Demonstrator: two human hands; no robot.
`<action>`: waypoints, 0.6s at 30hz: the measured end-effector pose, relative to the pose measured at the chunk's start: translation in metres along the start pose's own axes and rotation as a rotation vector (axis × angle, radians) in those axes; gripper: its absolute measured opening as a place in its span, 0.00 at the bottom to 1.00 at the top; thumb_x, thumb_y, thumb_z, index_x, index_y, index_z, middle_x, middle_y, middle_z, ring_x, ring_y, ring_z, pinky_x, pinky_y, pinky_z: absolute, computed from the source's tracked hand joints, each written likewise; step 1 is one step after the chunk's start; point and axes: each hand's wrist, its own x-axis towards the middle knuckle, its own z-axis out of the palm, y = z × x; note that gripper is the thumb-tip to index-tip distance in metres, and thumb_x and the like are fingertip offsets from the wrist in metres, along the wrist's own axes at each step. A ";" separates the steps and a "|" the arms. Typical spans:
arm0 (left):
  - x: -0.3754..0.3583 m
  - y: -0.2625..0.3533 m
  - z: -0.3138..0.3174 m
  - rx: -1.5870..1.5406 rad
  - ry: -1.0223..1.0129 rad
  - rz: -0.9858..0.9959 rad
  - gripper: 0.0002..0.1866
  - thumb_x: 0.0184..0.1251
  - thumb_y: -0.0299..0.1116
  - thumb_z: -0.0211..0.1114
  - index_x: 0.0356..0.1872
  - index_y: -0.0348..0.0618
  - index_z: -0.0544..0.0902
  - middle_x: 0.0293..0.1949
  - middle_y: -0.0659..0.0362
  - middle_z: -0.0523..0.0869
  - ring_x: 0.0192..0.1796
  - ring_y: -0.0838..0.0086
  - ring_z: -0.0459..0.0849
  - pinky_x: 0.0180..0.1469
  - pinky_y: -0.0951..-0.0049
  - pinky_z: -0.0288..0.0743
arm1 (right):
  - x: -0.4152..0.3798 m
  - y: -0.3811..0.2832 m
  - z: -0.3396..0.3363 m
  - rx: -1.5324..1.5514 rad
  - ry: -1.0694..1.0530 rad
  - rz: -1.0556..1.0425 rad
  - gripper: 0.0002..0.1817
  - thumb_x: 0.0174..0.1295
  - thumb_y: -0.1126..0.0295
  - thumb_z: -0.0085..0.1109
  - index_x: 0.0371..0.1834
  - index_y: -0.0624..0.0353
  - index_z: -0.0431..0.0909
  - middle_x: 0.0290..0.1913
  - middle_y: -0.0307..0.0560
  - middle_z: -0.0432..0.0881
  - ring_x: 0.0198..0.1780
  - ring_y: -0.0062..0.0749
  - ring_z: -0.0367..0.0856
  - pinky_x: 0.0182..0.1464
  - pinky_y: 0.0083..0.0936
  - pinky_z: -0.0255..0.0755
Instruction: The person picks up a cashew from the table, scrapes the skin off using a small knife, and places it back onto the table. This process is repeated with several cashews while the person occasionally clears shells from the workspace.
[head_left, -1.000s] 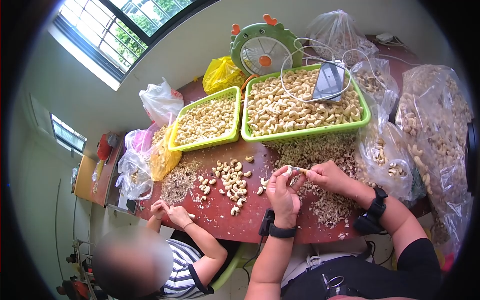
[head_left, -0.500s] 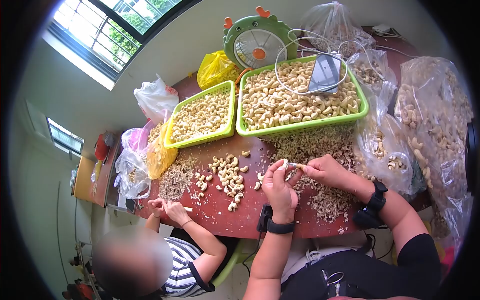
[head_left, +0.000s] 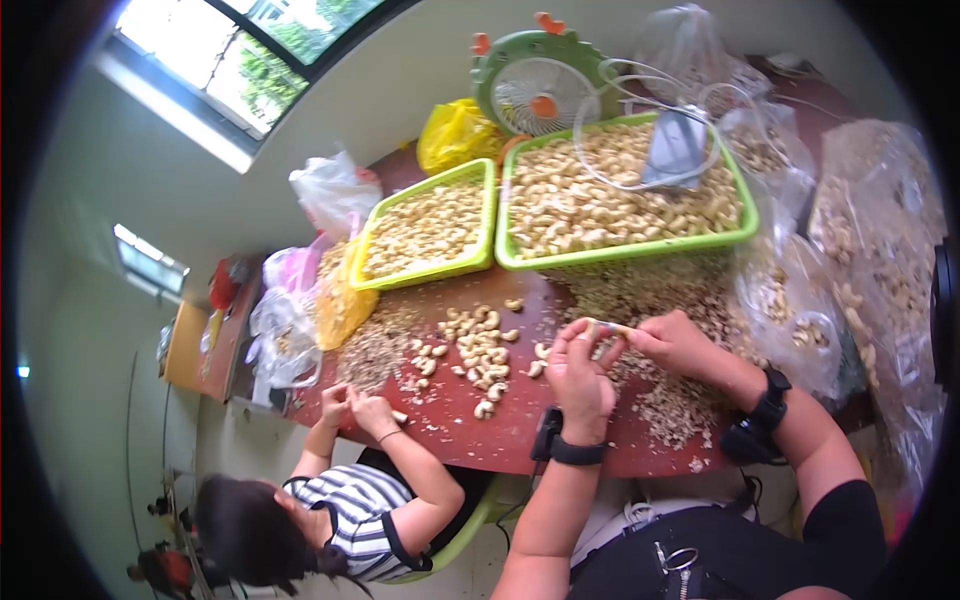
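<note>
two hands work one cashew over the near edge of the tabletop

the left hand (head_left: 578,375) and right hand (head_left: 672,343) meet above the red tabletop (head_left: 520,440), fingers pinched shut around a single cashew (head_left: 600,328) held between them. a loose pile of cashews (head_left: 478,350) lies just left of the hands, with shell scraps (head_left: 670,400) under and right of them. two green baskets (head_left: 620,255) of nuts sit toward the far edge. another person's hands (head_left: 358,405) rest at the left edge.

Two green baskets (head_left: 430,272) (head_left: 620,255) of cashews sit on the table beside one fan (head_left: 535,90), one phone (head_left: 675,150) and one yellow bag (head_left: 455,135).
</note>
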 end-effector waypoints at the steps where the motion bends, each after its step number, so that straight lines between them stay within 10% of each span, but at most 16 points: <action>1: 0.000 -0.001 0.000 -0.001 -0.009 0.003 0.09 0.59 0.23 0.50 0.41 0.38 0.69 0.36 0.57 0.76 0.40 0.73 0.78 0.39 0.66 0.79 | 0.001 0.003 0.003 0.021 0.016 -0.011 0.21 0.57 0.54 0.46 0.23 0.61 0.77 0.12 0.42 0.69 0.17 0.20 0.64 0.20 0.23 0.61; 18: 0.006 -0.008 -0.007 0.008 -0.075 0.017 0.07 0.59 0.30 0.55 0.37 0.41 0.72 0.32 0.66 0.72 0.35 0.84 0.73 0.34 0.81 0.77 | 0.017 0.049 0.016 0.194 0.069 -0.109 0.19 0.61 0.61 0.43 0.16 0.59 0.67 0.15 0.29 0.60 0.19 0.12 0.55 0.20 0.17 0.47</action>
